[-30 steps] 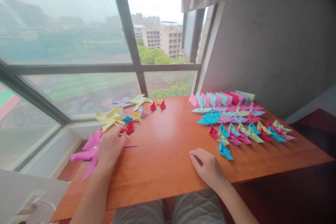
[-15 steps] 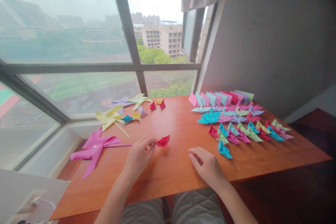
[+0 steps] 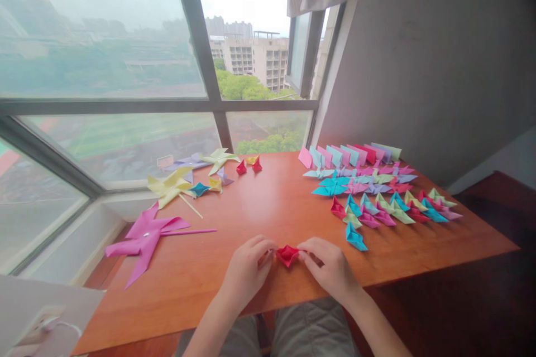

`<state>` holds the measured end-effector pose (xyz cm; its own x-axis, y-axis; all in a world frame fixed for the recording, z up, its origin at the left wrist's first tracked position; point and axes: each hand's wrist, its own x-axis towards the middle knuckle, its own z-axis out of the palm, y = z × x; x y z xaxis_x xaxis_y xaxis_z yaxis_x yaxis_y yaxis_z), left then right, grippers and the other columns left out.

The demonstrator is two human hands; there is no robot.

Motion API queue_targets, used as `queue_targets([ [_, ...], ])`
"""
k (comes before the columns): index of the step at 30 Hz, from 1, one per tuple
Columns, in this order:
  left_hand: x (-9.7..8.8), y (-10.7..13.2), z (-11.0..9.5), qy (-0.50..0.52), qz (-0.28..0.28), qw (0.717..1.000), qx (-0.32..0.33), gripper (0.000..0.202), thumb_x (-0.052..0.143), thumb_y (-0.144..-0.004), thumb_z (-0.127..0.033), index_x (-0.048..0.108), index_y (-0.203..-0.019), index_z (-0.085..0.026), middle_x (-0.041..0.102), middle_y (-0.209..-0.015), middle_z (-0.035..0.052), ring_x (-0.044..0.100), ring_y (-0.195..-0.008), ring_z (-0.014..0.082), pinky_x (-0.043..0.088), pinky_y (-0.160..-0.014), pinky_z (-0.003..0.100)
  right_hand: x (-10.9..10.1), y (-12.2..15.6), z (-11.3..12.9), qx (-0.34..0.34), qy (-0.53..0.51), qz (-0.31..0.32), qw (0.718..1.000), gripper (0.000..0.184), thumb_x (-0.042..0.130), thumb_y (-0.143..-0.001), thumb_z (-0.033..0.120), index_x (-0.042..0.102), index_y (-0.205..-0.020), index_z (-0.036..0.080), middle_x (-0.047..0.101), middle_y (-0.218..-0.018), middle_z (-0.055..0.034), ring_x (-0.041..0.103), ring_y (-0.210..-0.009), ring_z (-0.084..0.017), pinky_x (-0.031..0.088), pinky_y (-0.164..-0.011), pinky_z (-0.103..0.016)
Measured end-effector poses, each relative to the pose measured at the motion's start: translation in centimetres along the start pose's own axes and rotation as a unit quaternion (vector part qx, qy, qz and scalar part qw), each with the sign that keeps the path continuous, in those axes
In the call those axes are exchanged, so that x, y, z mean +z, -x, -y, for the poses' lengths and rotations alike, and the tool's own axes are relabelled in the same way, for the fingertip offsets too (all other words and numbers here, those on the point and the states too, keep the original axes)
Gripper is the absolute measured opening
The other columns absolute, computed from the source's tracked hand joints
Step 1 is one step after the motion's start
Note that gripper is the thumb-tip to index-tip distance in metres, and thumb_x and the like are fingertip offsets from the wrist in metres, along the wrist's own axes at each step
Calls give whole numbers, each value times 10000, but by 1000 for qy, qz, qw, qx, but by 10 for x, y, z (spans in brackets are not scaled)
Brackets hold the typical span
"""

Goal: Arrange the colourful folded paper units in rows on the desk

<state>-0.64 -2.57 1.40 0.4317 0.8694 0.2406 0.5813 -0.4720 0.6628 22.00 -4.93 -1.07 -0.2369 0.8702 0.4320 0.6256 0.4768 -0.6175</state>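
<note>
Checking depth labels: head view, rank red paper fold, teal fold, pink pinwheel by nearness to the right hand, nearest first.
1. Red paper fold, touching the right hand at its fingertips.
2. Teal fold, just beyond, rightward.
3. Pink pinwheel, far left.

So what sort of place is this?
Probably a high-rise room used for paper craft: a table at a window over city buildings, rows of folded paper shapes, a red paper piece between left hand and right hand.

folded paper (image 3: 287,255) on table (image 3: 268,206), middle of the front edge, held between left hand (image 3: 246,269) and right hand (image 3: 330,269). big pinwheel (image 3: 144,237) overhangs left edge; smaller pinwheels (image 3: 173,187) behind it, toward far left corner. rows of folded shapes (image 3: 377,195) fill far right corner. window (image 3: 104,67) behind far edge.
</note>
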Motion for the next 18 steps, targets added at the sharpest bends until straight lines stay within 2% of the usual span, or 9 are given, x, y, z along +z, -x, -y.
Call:
queue_targets([
  [5, 4, 5, 6, 53, -47, 997, -39, 250, 509, -892, -157, 646, -1095, -211, 719, -892, 33, 645, -695, 147, 507, -649, 239, 0, 0, 1, -6, 2, -32, 999, 136, 528, -943, 202, 662, -926, 215, 676, -802, -22, 624, -714, -142, 497, -658, -251],
  [9, 4, 5, 7, 49, -34, 998, -34, 222, 497, -899, -163, 653, -1054, -198, 711, -881, 41, 640, -710, 151, 508, -681, 256, -13, 1, 5, 6, 12, -101, 995, 138, 522, -949, 208, 658, -927, 204, 684, -797, -31, 626, -681, -129, 510, -635, -235],
  [13, 1, 5, 4, 33, -16, 999, -18, 200, 488, -900, -166, 661, -996, -192, 703, -874, 51, 637, -732, 160, 504, -701, 267, -51, 11, 5, 15, 96, -182, 979, 139, 538, -944, 242, 673, -938, 208, 716, -853, -55, 659, -720, -147, 534, -690, -256],
  [18, 0, 4, 1, 31, -14, 999, -21, 191, 491, -900, -168, 662, -978, -199, 699, -861, 46, 638, -727, 163, 500, -683, 260, -103, 38, -22, 76, 268, -261, 924, 215, 552, -934, 354, 708, -948, 206, 740, -906, -80, 686, -740, -182, 523, -748, -289],
])
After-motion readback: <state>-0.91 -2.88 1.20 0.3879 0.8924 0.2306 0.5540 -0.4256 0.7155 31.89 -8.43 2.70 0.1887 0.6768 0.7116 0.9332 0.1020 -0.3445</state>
